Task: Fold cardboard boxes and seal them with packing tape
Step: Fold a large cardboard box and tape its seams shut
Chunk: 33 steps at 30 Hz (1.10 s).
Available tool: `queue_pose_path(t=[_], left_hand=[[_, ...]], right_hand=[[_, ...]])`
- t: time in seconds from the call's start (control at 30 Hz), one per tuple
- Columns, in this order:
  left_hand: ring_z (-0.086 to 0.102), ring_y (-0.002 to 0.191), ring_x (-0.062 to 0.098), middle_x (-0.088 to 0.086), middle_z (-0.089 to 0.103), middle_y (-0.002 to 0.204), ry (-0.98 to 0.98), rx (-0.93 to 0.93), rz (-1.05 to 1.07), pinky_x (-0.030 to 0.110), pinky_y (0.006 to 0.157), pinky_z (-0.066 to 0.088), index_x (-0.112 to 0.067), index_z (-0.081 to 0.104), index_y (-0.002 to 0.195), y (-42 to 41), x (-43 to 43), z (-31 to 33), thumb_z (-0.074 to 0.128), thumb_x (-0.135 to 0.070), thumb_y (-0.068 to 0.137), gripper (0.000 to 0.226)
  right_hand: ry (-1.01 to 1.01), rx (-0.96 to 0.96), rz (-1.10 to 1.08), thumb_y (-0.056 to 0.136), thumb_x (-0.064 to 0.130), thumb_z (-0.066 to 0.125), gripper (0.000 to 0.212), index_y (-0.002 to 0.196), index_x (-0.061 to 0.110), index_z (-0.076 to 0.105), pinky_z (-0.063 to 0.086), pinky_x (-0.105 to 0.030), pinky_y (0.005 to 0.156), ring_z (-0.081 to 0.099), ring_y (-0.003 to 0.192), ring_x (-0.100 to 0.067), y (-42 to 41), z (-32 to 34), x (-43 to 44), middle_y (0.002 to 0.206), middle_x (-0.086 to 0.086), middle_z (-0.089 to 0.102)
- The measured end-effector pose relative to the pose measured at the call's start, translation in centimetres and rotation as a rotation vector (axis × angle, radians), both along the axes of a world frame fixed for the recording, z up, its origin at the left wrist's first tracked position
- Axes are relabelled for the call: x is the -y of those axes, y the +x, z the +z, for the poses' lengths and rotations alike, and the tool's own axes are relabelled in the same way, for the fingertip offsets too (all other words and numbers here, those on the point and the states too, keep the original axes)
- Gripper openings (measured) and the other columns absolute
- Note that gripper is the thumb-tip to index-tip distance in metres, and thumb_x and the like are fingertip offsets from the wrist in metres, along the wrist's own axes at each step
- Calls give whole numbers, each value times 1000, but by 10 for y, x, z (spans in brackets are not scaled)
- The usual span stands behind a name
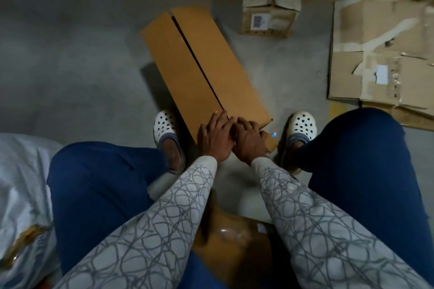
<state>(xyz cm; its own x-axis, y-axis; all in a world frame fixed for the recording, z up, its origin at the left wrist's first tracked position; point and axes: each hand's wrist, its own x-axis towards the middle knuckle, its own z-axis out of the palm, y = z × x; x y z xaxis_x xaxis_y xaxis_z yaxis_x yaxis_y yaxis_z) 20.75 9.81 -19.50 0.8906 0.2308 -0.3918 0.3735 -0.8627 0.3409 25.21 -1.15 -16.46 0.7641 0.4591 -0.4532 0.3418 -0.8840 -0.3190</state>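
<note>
A long, narrow brown cardboard box (206, 65) lies on the concrete floor between my feet, its two top flaps meeting in a dark seam down its length. Both hands are at its near end. My left hand (215, 136) lies on the left flap with its fingers stretched to the seam. My right hand (249, 139) sits beside it, touching it, fingers curled over what looks like a brown tape roll (271, 142) with a small blue-white bit at its edge. Most of the roll is hidden by the hand.
My white clogs stand left (165, 126) and right (301, 125) of the box end. A worn upright carton (270, 19) and flattened torn cardboard (380, 54) lie at the back right. A taped brown box (234, 239) sits between my legs, and a pale sack (21, 183) is at the left.
</note>
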Motion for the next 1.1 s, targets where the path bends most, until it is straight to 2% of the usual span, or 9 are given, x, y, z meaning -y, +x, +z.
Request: queue_pose_path(t=[0.1, 0.23, 0.37, 0.5, 0.57, 0.63, 0.7, 0.87, 1.1], left_hand=[[6, 157, 20, -7, 12, 170, -19, 90, 84, 58, 117, 23, -34, 37, 154, -3, -4, 1, 45, -36, 102, 52], [8, 157, 23, -2, 10, 170, -79, 179, 283, 54, 120, 23, -30, 25, 160, 4, -1, 9, 51, -34, 101, 65], [4, 156, 28, 1, 3, 170, -151, 25, 680, 63, 119, 20, -30, 15, 161, 4, -8, -5, 65, -58, 89, 93], [18, 152, 30, 7, 16, 166, -822, -136, 1341, 51, 121, 26, -23, 6, 161, 6, -7, 2, 81, -50, 81, 113], [20, 152, 31, 0, 20, 163, -1024, -344, 1432, 54, 118, 29, -23, 4, 161, 4, -9, -14, 83, -71, 64, 134], [28, 149, 31, 0, 22, 165, -932, -299, 1451, 57, 114, 36, -31, 2, 161, -3, -15, -76, 87, -83, 21, 172], [35, 144, 33, 5, 25, 163, -826, -144, 1489, 57, 111, 41, -38, 0, 158, -4, -18, -128, 89, -80, 14, 174], [23, 150, 40, 13, 18, 166, -473, 26, 1316, 57, 116, 30, -31, 6, 161, 32, -43, -25, 92, -47, 66, 130], [30, 147, 42, 18, 26, 162, -356, 125, 1191, 54, 114, 36, -39, 10, 162, 79, -124, -36, 86, -45, 76, 114]], right_hand=[[52, 35, -72, 97, 31, 57, 45, 141, 24, 53, 33, -51, 106, 31, 141, -29, 12, 2, -1, 157, -1, 39], [160, 46, -206, 90, 29, 63, 47, 137, 30, 57, 33, -54, 106, 31, 141, -28, 31, 4, -1, 155, -1, 41], [73, 40, -261, 96, 40, 60, 56, 147, 51, 39, 32, -69, 107, 14, 150, -33, 37, -4, -2, 168, -3, 14], [6, -78, -429, 84, 66, 67, 84, 152, 57, 18, 32, -68, 111, 11, 151, -45, 37, -27, 4, 169, -8, -5], [104, -200, -560, 77, 62, 78, 101, 155, 48, 16, 36, -57, 112, 24, 147, -46, 36, -34, 5, 167, -9, -2], [209, -214, -631, 71, 51, 87, 109, 156, 38, 20, 39, -47, 112, 36, 141, -42, 39, -38, 2, 162, -10, 9], [237, -166, -644, 68, 46, 91, 107, 154, 37, 27, 44, -45, 107, 45, 132, -40, 45, -40, -6, 153, -11, 21], [189, -160, -591, 71, 52, 87, 98, 153, 40, 34, 49, -41, 102, 54, 118, -36, 71, -41, -34, 140, -11, 27], [248, -143, -403, 84, 41, 80, 82, 153, 37, 37, 47, -40, 102, 54, 119, -35, 111, -47, -80, 139, -10, 29]])
